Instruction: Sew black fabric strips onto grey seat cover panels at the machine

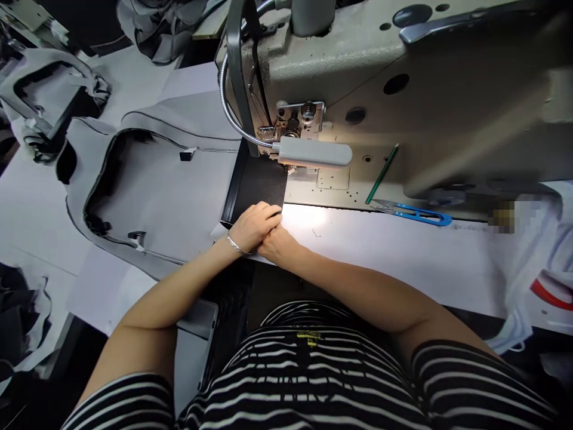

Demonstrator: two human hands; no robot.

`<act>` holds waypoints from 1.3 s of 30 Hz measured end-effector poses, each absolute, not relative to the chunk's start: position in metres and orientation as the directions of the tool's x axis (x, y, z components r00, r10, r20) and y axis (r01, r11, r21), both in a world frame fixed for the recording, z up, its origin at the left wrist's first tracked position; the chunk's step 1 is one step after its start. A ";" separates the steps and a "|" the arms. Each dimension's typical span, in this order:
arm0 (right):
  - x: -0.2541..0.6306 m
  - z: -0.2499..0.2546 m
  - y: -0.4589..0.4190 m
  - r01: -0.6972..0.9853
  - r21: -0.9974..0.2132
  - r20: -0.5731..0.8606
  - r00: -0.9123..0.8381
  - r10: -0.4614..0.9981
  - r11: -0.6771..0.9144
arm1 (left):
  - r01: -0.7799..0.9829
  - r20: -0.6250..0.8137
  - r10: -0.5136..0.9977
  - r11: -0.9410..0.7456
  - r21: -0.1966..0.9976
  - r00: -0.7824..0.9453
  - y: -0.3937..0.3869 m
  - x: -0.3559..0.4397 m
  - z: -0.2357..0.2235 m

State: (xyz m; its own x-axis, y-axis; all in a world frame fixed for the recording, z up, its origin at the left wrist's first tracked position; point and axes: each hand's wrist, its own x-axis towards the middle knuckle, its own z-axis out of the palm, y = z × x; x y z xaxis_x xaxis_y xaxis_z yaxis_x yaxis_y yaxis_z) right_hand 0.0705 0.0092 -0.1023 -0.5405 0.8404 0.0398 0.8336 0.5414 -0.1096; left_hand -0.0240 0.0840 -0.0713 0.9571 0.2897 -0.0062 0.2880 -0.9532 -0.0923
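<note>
A sewing machine [340,89] stands in front of me, its needle area lit by a small lamp [316,151]. Under the presser foot area lies a black panel [262,185], smooth like leather or vinyl, joined to a large grey fabric cover [170,185] with dark piped edges. At the panel's near edge, my left hand [254,227] has its fingers closed over the material. Pressed against it, my right hand [280,243] is closed on the same edge. The fingertips of both hands are partly hidden.
A green pencil [382,173] and blue thread snips [416,213] lie right of the needle plate. White cloth with ties [532,263] rests at the far right. More grey sewn pieces [156,27] are heaped at the back left. A loose thread lies on the white table [380,236].
</note>
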 end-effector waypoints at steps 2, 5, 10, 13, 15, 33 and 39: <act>0.070 -0.103 0.009 0.832 -0.103 0.044 -0.544 0.838 0.545 | 0.284 -0.012 0.284 -0.959 -0.003 0.959 0.088 -0.028 -0.079; 0.069 -0.107 0.008 0.839 -0.097 0.058 -0.533 0.844 0.536 | 0.284 -0.029 0.282 -0.953 0.108 0.959 0.089 -0.040 -0.076; 0.067 -0.106 0.006 0.850 -0.110 0.070 -0.510 0.857 0.515 | 0.325 -0.031 0.324 -0.933 0.154 0.946 0.083 -0.050 -0.076; 0.068 -0.101 0.006 0.846 -0.124 0.044 -0.517 0.855 0.518 | 0.364 0.027 0.369 -0.925 0.108 0.929 0.085 -0.048 -0.085; 0.068 -0.098 0.006 0.853 -0.109 0.041 -0.510 0.859 0.511 | 0.383 0.068 0.388 -0.920 0.083 0.919 0.088 -0.045 -0.089; 0.071 -0.108 0.006 0.856 -0.013 0.138 -0.511 0.848 0.517 | 0.315 0.414 0.351 -0.936 0.156 0.840 0.082 -0.034 -0.103; 0.079 -0.113 0.020 0.896 0.006 0.153 -0.439 0.885 0.444 | 0.341 0.329 0.374 -0.927 0.156 0.867 0.104 -0.020 -0.108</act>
